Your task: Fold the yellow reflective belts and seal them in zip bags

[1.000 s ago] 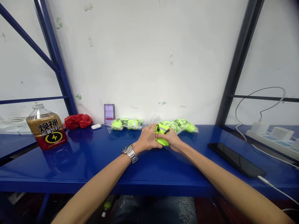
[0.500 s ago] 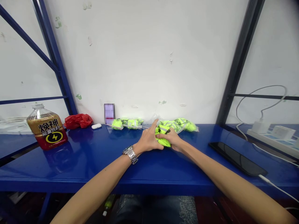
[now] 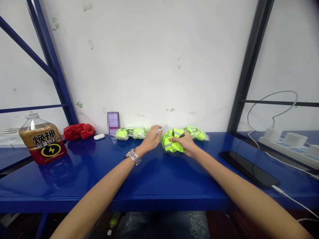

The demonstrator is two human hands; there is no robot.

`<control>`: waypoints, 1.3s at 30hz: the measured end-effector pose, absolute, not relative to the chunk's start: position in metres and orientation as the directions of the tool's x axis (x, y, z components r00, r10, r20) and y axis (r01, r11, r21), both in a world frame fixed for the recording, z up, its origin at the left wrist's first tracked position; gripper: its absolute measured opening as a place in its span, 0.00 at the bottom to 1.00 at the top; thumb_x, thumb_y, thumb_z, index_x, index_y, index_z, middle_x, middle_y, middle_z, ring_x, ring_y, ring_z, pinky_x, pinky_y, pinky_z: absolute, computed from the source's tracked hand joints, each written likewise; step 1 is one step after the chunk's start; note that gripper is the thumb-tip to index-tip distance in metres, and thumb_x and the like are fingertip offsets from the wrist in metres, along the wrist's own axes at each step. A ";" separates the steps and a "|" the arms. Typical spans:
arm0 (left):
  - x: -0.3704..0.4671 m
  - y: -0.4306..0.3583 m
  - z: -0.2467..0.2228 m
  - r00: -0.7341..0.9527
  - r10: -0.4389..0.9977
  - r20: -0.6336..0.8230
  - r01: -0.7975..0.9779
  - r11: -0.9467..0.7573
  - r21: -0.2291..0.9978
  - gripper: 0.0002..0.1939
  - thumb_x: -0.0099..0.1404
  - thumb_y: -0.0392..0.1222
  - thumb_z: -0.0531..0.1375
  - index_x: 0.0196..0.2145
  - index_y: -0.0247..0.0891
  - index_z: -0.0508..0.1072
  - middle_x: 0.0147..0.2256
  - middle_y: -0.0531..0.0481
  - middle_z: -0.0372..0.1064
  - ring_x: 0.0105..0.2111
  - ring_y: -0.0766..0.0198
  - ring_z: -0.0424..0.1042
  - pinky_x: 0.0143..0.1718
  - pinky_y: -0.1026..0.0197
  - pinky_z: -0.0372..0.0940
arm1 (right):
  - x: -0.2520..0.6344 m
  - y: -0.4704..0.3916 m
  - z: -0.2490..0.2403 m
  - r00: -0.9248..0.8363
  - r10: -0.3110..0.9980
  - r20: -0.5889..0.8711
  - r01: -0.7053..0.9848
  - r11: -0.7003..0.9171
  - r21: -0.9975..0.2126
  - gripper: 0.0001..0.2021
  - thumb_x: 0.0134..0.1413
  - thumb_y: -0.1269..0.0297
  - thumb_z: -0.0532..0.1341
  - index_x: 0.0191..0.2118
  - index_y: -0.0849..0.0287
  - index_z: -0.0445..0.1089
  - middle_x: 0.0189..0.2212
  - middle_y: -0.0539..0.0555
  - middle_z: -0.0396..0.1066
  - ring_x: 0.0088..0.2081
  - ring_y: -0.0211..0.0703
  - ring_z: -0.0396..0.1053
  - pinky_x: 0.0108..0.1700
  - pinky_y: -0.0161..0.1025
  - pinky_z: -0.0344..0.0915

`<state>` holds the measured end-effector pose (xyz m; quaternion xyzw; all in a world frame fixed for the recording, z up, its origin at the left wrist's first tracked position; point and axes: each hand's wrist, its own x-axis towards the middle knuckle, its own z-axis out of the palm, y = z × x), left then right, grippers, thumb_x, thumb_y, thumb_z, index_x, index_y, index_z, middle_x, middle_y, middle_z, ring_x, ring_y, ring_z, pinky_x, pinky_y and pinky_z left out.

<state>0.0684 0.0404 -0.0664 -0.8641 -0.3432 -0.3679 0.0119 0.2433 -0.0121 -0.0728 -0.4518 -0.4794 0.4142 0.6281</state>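
Observation:
My right hand (image 3: pixel 185 143) is closed on a bunched neon-yellow vest (image 3: pixel 171 141) with grey reflective strips, just above the blue table. To its left, my left hand (image 3: pixel 152 137) has its fingers closed at the edge of a clear plastic bag (image 3: pixel 163 126) beside the vest. Behind my left hand and to its left lie bagged yellow bundles (image 3: pixel 136 133) along the wall. Another yellow bundle (image 3: pixel 196 133) in clear plastic rests behind my right hand.
A large drink bottle (image 3: pixel 43 139), a red plastic bag (image 3: pixel 79 131), a white case (image 3: pixel 99 136) and an upright phone (image 3: pixel 113 122) stand or lie left. A black phone (image 3: pixel 249 168) with a cable and a power strip (image 3: pixel 286 147) are right.
My left hand has moved left, off the front of the vest and onto the clear bag. More of the vest shows, and it looks fuller. The view has shifted slightly.

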 end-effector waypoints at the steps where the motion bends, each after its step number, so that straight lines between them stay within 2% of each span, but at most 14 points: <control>1: 0.066 0.048 -0.067 0.532 0.588 0.609 0.664 -0.736 0.130 0.16 0.69 0.33 0.44 0.52 0.32 0.61 0.51 0.39 0.63 0.53 0.60 0.63 0.55 0.56 0.58 | 0.246 -0.012 -0.070 0.255 0.941 0.220 -0.074 0.246 -0.966 0.19 0.25 0.69 0.70 0.30 0.59 0.65 0.22 0.49 0.70 0.24 0.43 0.70 0.26 0.38 0.68; 2: 0.064 0.054 -0.069 0.583 0.595 0.553 0.700 -0.714 0.029 0.16 0.66 0.28 0.45 0.50 0.32 0.62 0.50 0.38 0.63 0.52 0.60 0.63 0.54 0.57 0.58 | 0.249 -0.012 -0.067 0.310 0.927 0.212 -0.063 0.243 -0.968 0.19 0.24 0.70 0.70 0.29 0.58 0.64 0.21 0.48 0.69 0.24 0.43 0.69 0.24 0.37 0.68; 4: 0.063 0.064 -0.074 0.649 0.612 0.451 0.715 -0.694 -0.087 0.19 0.58 0.22 0.49 0.47 0.31 0.63 0.48 0.38 0.64 0.51 0.58 0.63 0.53 0.57 0.59 | 0.254 -0.012 -0.063 0.373 0.905 0.206 -0.061 0.246 -0.967 0.19 0.24 0.71 0.70 0.27 0.57 0.62 0.20 0.48 0.69 0.23 0.43 0.69 0.23 0.37 0.67; 7: 0.066 0.071 -0.083 0.670 0.635 0.384 0.721 -0.681 -0.132 0.19 0.52 0.20 0.53 0.42 0.31 0.65 0.43 0.39 0.66 0.47 0.56 0.65 0.48 0.56 0.61 | 0.256 -0.013 -0.061 0.373 0.902 0.217 -0.099 0.271 -0.957 0.18 0.24 0.71 0.69 0.26 0.58 0.63 0.20 0.49 0.69 0.24 0.44 0.70 0.24 0.38 0.68; 11: 0.074 0.071 -0.085 0.671 0.638 0.377 0.728 -0.665 -0.170 0.14 0.56 0.21 0.51 0.37 0.32 0.66 0.36 0.40 0.68 0.42 0.54 0.67 0.47 0.52 0.61 | 0.256 -0.013 -0.060 0.358 0.903 0.237 -0.152 0.307 -0.939 0.19 0.23 0.72 0.70 0.28 0.60 0.65 0.22 0.51 0.71 0.25 0.46 0.71 0.25 0.41 0.70; 15: 0.081 0.053 -0.080 0.666 0.609 0.430 0.722 -0.672 -0.165 0.10 0.62 0.26 0.50 0.39 0.33 0.66 0.39 0.39 0.67 0.42 0.54 0.67 0.44 0.54 0.62 | 0.258 -0.016 -0.053 0.330 0.914 0.237 -0.197 0.312 -0.929 0.17 0.23 0.72 0.70 0.27 0.62 0.67 0.21 0.53 0.72 0.23 0.46 0.71 0.25 0.41 0.70; 18: 0.083 0.035 -0.075 0.640 0.602 0.478 0.730 -0.671 -0.130 0.08 0.66 0.32 0.49 0.38 0.33 0.67 0.37 0.40 0.67 0.37 0.56 0.68 0.39 0.57 0.63 | 0.259 -0.021 -0.048 0.248 0.936 0.250 -0.257 0.313 -0.914 0.16 0.24 0.71 0.70 0.27 0.63 0.68 0.21 0.54 0.72 0.24 0.47 0.71 0.25 0.41 0.70; 24: 0.077 0.018 -0.064 0.438 0.638 0.633 0.834 -0.551 -0.021 0.11 0.66 0.31 0.46 0.35 0.33 0.67 0.32 0.42 0.68 0.32 0.57 0.68 0.33 0.57 0.61 | 0.253 -0.023 -0.051 0.148 0.967 0.207 -0.231 0.237 -0.944 0.15 0.24 0.71 0.70 0.26 0.63 0.68 0.21 0.55 0.72 0.22 0.47 0.71 0.26 0.42 0.70; 27: 0.071 0.014 -0.064 0.424 0.586 0.690 0.835 -0.548 -0.047 0.10 0.67 0.32 0.46 0.34 0.34 0.67 0.32 0.43 0.67 0.32 0.58 0.67 0.34 0.58 0.61 | 0.252 -0.020 -0.056 0.157 0.970 0.187 -0.174 0.214 -0.961 0.16 0.24 0.70 0.70 0.26 0.61 0.67 0.20 0.53 0.72 0.22 0.45 0.70 0.25 0.41 0.70; 30: 0.066 0.007 -0.066 0.464 0.528 0.711 0.818 -0.563 -0.116 0.11 0.67 0.31 0.45 0.34 0.35 0.66 0.32 0.43 0.65 0.34 0.57 0.66 0.36 0.58 0.61 | 0.251 -0.019 -0.058 0.244 0.958 0.151 -0.087 0.177 -0.980 0.18 0.23 0.72 0.70 0.27 0.59 0.65 0.20 0.51 0.71 0.23 0.46 0.70 0.22 0.40 0.68; 34: 0.064 0.000 -0.070 0.533 0.526 0.663 0.778 -0.613 -0.139 0.11 0.66 0.30 0.45 0.35 0.36 0.65 0.33 0.43 0.64 0.35 0.56 0.65 0.37 0.57 0.62 | 0.251 -0.019 -0.058 0.292 0.942 0.168 0.006 0.174 -0.985 0.17 0.24 0.73 0.69 0.26 0.58 0.64 0.20 0.50 0.70 0.23 0.45 0.70 0.20 0.37 0.66; 39: 0.051 0.001 -0.079 0.578 0.641 0.505 0.763 -0.645 -0.056 0.05 0.62 0.38 0.55 0.36 0.37 0.65 0.34 0.44 0.65 0.36 0.54 0.67 0.37 0.55 0.64 | 0.254 -0.023 -0.049 0.316 0.928 0.196 0.034 0.195 -0.980 0.14 0.24 0.73 0.68 0.24 0.59 0.65 0.19 0.51 0.69 0.22 0.43 0.69 0.19 0.36 0.65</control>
